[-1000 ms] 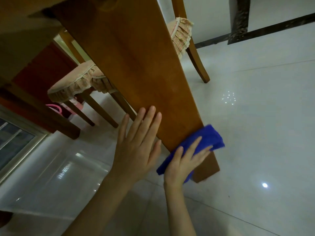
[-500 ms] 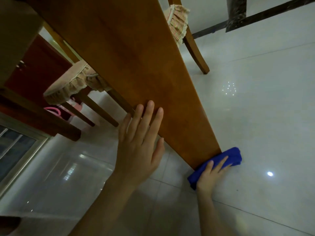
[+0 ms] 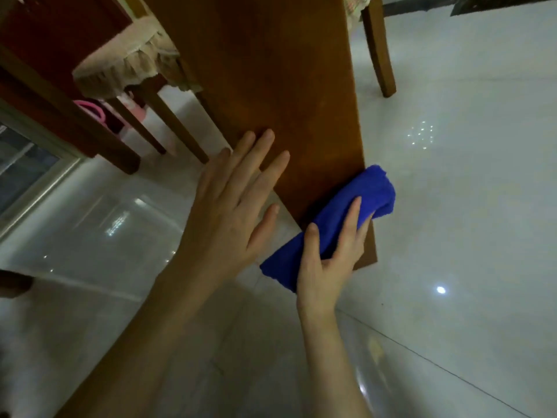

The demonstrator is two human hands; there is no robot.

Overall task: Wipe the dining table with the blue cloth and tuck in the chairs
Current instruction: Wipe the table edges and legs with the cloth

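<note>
The blue cloth [image 3: 340, 224] is seen bunched against the lower part of a broad wooden leg panel [image 3: 289, 95] of the counter, just above the glossy tiled floor [image 3: 467, 206]. It is pinned there by the right hand [image 3: 330, 260], whose fingers are spread flat over it rather than closed around it; the cloth is pressed, not gripped in a fist. The left hand [image 3: 232, 203] is laid open against the panel's near edge, holding nothing, apparently as a brace. The cloth is judged to be soft, light and limp: it will fold and ride up under the palm, so it is best held by broad palm pressure over its middle, with loose ends kept tucked in. The polished wood may let it slide easily. A cushioned chair [image 3: 126, 67] is visible beyond the panel, and its tucking-in looks not yet done.
</note>
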